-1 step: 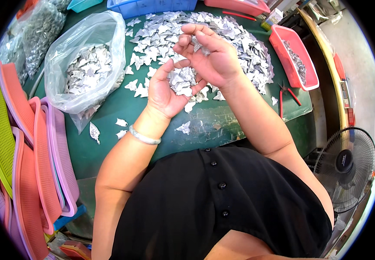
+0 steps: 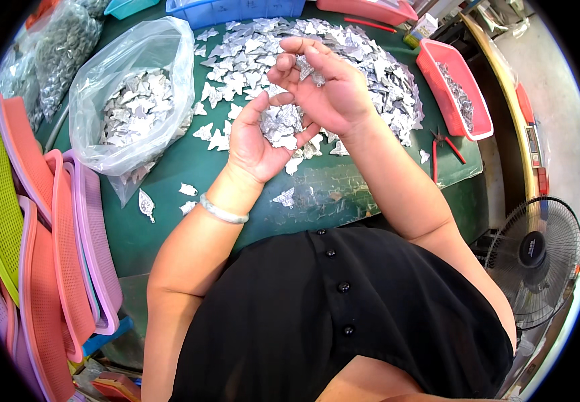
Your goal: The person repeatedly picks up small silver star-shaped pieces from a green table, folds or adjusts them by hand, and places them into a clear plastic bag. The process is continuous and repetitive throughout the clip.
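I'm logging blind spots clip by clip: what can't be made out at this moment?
All in the head view:
Metal pieces in the left hand: exact count hidden by overlap.
Small piece in the right hand: partly covered by the grip.
Clear bag: deeper contents hidden by the pieces on top.
Blue bin: cut off by the picture's upper edge.
Pliers: tip detail too small and dark.

The left hand (image 2: 250, 142), below a pale bangle (image 2: 223, 211), cups a cluster of silver butterfly-shaped pieces (image 2: 281, 126), while the right hand (image 2: 337, 90), raised just beside it, holds a silvery piece (image 2: 309, 71) at its fingers. Beyond them, a broad heap of butterfly shapes (image 2: 387, 80) covers part of the green worktop (image 2: 203, 179). A clear plastic bag (image 2: 87, 137) of similar pieces lies left; red-handled pliers (image 2: 435, 159) and a pink basket (image 2: 479, 127) sit right.
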Motion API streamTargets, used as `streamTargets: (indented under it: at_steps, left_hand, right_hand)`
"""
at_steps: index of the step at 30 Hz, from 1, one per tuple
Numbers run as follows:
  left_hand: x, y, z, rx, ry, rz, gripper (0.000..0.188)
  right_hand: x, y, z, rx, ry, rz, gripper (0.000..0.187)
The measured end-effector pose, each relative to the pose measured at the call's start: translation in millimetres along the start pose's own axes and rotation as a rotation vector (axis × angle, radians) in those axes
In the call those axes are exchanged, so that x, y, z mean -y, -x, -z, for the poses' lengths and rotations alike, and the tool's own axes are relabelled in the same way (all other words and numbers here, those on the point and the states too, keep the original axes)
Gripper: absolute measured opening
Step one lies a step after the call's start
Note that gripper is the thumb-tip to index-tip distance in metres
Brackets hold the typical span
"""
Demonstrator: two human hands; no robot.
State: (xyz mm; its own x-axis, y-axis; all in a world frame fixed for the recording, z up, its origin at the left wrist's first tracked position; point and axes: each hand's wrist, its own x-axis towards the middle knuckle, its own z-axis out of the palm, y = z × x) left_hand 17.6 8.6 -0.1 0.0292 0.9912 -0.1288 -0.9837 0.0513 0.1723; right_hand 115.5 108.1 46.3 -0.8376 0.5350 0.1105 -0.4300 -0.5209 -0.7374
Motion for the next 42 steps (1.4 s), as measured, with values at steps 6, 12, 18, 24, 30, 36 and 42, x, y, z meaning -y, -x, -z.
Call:
streamTargets:
  at_steps: [6,12,18,24,30,36,42]
  left_hand:
    - [-1.0,-3.0,7.0,-0.005,0.049,0.033,0.031]
    - [-0.8,-1.8,-0.2,-0.032,-0.008,0.005,0.037]
    - [-0.5,-1.2,-3.0,-0.042,-0.005,-0.004,0.047]
    - [0.0,-0.3,-6.1,-0.015,0.019,-0.002,0.053]
    - [-0.6,-2.4,-2.0,0.021,0.062,0.029,0.055]
    - [-1.6,-2.2,-2.2,0.115,0.118,0.059,0.053]
    - [-0.6,-1.7,-1.3,0.102,0.130,0.072,0.054]
  right_hand:
    - [-0.4,-0.3,-3.7,-0.037,-0.102,-0.038,0.041]
    - [-1.6,-1.4,-8.4,-0.046,-0.098,-0.004,0.047]
    - [-1.7,0.4,-9.9,-0.044,-0.103,-0.018,0.049]
    - [4.2,1.1,-7.7,-0.078,0.041,0.011,0.045]
    - [2.2,4.3,-20.4,-0.086,0.478,-0.006,0.039]
    - [7.6,6.9,-15.1,0.019,0.434,0.070,0.039]
    - [10.5,21.7,-13.1,0.004,0.582,0.122,0.036]
